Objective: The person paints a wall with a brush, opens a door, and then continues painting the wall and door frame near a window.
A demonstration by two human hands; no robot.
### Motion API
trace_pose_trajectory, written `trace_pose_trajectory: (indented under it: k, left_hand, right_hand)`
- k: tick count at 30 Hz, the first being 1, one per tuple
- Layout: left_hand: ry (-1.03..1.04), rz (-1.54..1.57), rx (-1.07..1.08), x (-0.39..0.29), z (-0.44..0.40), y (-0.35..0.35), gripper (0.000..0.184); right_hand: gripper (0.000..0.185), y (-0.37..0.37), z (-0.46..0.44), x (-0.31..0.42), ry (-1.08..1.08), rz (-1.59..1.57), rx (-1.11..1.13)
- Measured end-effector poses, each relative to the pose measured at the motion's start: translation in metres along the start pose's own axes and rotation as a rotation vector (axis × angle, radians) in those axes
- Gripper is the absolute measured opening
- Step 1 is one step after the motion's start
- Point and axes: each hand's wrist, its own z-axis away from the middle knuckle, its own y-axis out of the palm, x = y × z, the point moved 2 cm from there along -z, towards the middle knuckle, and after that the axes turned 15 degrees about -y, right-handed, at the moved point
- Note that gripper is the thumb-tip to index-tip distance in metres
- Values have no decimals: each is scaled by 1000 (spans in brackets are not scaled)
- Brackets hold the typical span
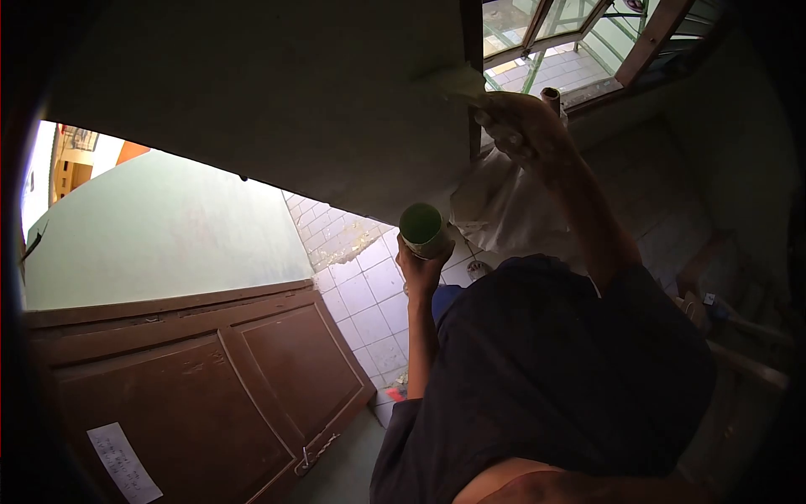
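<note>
My left hand [423, 267] is wrapped round a cup [431, 247] with a green inside, held upright at about the middle of the view. How full it is, I cannot tell. Higher up and to the right, my right hand [519, 126] grips what looks like a paintbrush [460, 82], its pale, blurred end touching the dark wall [336, 101] beside the window's frame. Whitish smears show on the fingers of this hand, and its grip hides the handle.
A brown window [638, 46] stands open at the upper right. Below it hangs crumpled translucent plastic sheeting [508, 206]. To the left is a brown door [176, 395] with a paper note [124, 464]. White floor tiles [369, 290] lie below; wooden pieces [747, 361] show at right.
</note>
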Motion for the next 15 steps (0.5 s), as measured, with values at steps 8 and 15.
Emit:
trace_pose_trajectory:
  k: [8, 15]
  left_hand:
    - [22, -46, 6, -6, 7, 6, 77]
    - [31, -55, -9, 4, 8, 4, 79]
  right_hand:
    - [22, -4, -8, -42, -404, -51, -50]
    - [26, -57, 6, -160, -108, 184, -313]
